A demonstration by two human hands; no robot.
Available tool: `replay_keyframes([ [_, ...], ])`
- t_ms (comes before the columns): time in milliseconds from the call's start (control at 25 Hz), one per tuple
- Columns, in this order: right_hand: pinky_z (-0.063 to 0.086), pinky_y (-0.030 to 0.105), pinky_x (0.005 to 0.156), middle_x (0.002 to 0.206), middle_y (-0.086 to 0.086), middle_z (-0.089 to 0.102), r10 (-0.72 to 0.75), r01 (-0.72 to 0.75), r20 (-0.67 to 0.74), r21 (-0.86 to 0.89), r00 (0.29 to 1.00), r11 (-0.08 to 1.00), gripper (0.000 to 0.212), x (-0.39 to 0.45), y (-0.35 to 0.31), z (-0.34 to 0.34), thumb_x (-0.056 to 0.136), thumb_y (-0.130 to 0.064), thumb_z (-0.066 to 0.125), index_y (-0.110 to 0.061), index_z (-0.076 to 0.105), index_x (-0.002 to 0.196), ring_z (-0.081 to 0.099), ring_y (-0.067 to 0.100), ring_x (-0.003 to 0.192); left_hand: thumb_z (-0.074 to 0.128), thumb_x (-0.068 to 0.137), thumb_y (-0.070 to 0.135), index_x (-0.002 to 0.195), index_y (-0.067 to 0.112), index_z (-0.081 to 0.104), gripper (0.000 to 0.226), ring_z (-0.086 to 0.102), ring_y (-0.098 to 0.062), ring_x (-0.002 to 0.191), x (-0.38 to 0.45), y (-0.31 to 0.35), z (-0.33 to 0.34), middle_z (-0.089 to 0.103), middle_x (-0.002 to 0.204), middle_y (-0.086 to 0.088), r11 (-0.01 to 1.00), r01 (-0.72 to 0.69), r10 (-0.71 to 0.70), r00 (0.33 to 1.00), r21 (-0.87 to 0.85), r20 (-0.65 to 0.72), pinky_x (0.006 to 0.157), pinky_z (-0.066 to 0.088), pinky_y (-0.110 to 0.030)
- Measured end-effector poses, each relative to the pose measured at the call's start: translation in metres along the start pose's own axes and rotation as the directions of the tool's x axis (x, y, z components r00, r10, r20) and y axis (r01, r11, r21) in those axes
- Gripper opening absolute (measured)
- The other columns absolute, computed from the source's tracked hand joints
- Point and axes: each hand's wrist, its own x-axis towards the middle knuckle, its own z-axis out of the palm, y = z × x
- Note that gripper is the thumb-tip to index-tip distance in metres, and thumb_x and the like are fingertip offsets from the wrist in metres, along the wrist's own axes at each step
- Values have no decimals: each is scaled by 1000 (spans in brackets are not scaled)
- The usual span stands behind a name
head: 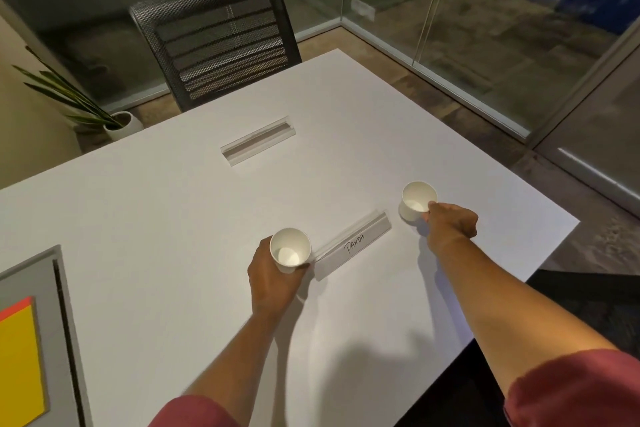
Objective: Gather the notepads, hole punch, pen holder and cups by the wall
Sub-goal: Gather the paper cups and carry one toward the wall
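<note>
Either side of the nameplate [353,245], left hand [273,279] and right hand [450,224] each clamp a cup [290,250] [416,201], probably for carrying wallward.

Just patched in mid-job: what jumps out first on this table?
Two white paper cups, one in each hand: the left hand grips the near cup, the right hand grips the far cup. Between them lies a clear name holder marked PANDA; yellow notepad at lower left.

Both arms stretched forward, hands apart, left hand [273,279] curled, right hand [450,224] pinching
</note>
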Motion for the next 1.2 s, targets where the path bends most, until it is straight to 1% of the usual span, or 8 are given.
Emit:
replay_keyframes([
  [160,49,26,59,87,10,71,35,-35,-5,13,999,999,12,5,5,0,80,-12,74,-8,74,91,63,20,60,90,59,31,103,31,53,58,59,-14,88,3,-1,3,63,98,11,1000,-4,4,1000,4,3,67,39,-12],
  [400,48,23,51,86,11,72,30,-30,-17,-8,999,1000,7,11,9,0,82,-14,74,-8,70,84,58,13,50,82,50,44,102,34,52,60,58,-10,86,2,4,2,62,95,15,1000,5,-4,1000,-8,13,66,38,-11],
  [560,58,45,84,95,17,73,6,-6,-9,-68,1000,998,18,10,11,-1,84,-21,72,-4,66,83,70,33,86,83,52,44,101,33,52,59,57,-9,85,0,5,0,61,93,15,1000,-8,8,1000,-5,14,65,37,-10],
  [680,54,48,92,107,21,70,-51,49,-23,-84,998,995,30,1,14,-5,88,-23,67,2,68,103,65,38,103,90,58,31,102,32,52,58,58,-11,86,-2,6,-3,61,94,14,1000,-8,8,1000,9,13,66,39,-12],
  [840,45,42,95,120,19,64,-272,264,-30,-172,962,949,31,-30,15,-9,92,-20,60,-8,61,120,59,36,113,89,59,29,97,35,51,55,57,5,83,-8,13,-10,60,90,21,1000,-18,18,1000,1,-1,63,38,-10],
  [1000,44,29,90,107,14,66,-470,488,137,-159,872,858,27,-64,16,-6,88,-21,65,-10,62,112,61,27,98,90,58,28,97,31,51,55,57,-7,82,-13,22,-17,59,88,19,999,-30,30,999,10,-23,63,38,-13],
  [1080,45,13,84,99,8,66,-489,539,331,-75,807,839,28,-85,16,-6,85,-21,69,-11,64,111,60,14,86,90,57,29,97,30,52,55,58,-10,85,-16,29,-22,61,90,17,999,-35,35,999,-1,-33,64,39,-14],
  [1200,46,14,80,105,0,66,-475,563,592,43,651,825,33,-121,20,-4,83,-20,74,-13,65,114,62,13,96,90,56,34,97,32,53,55,60,-6,87,-23,41,-32,63,92,16,998,-59,58,997,-30,-58,66,42,-16],
])
